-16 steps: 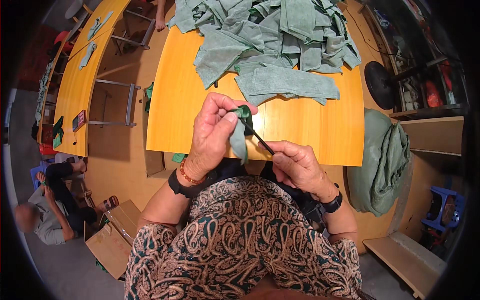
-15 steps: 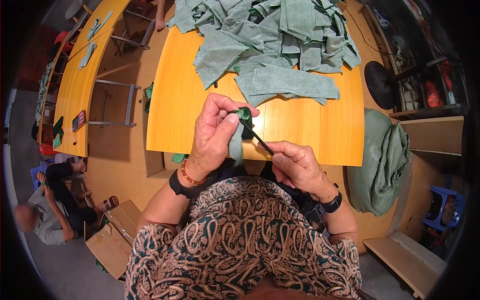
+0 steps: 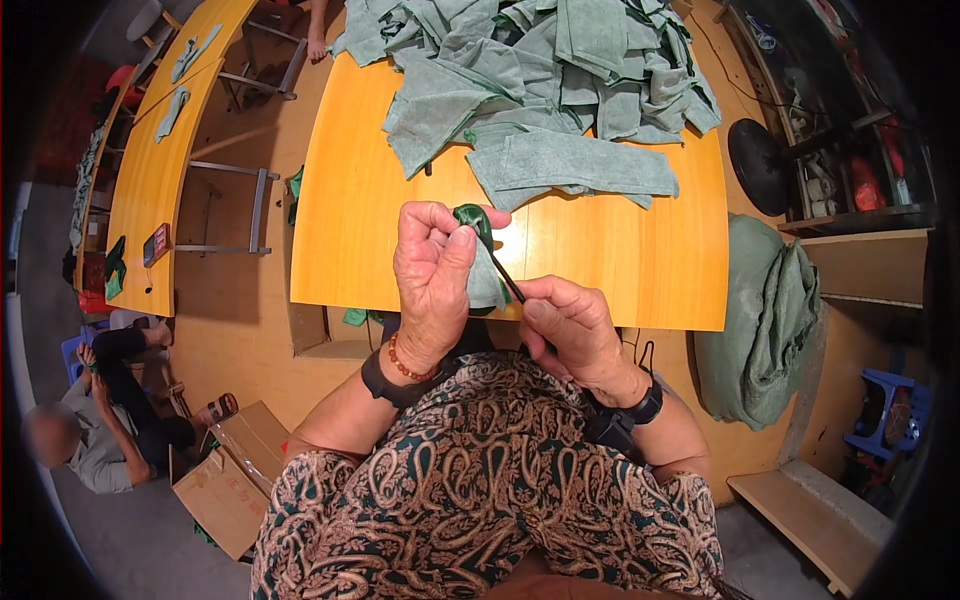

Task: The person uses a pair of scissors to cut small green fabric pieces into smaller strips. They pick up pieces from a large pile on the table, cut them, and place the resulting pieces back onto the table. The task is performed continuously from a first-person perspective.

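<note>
Over the table's near edge, my left hand [image 3: 432,282] is closed in a pinch on a small fabric piece. Its bunched part is shiny dark green [image 3: 472,219], and a pale grey-green flap [image 3: 484,282] hangs below the fingers. My right hand [image 3: 572,328] grips a thin black rod [image 3: 509,280] between thumb and fingers. The rod slants up and left to the dark green part; its tip is hidden there, and I cannot tell whether it is inside. Beyond my hands, a heap of grey-green fabric pieces [image 3: 530,85] covers the far part of the yellow table [image 3: 350,210].
At left stands another yellow table [image 3: 150,195] with a few fabric pieces. A person [image 3: 105,440] sits at lower left beside a cardboard box [image 3: 232,480]. On the right are a large green bundle [image 3: 760,320], a black fan [image 3: 757,168] and a blue stool [image 3: 885,415].
The dark green part now bulges rounded above my left fingertips, and the pale flap spreads wider below. My right hand has shifted slightly left with the rod, which now stands steeper.
</note>
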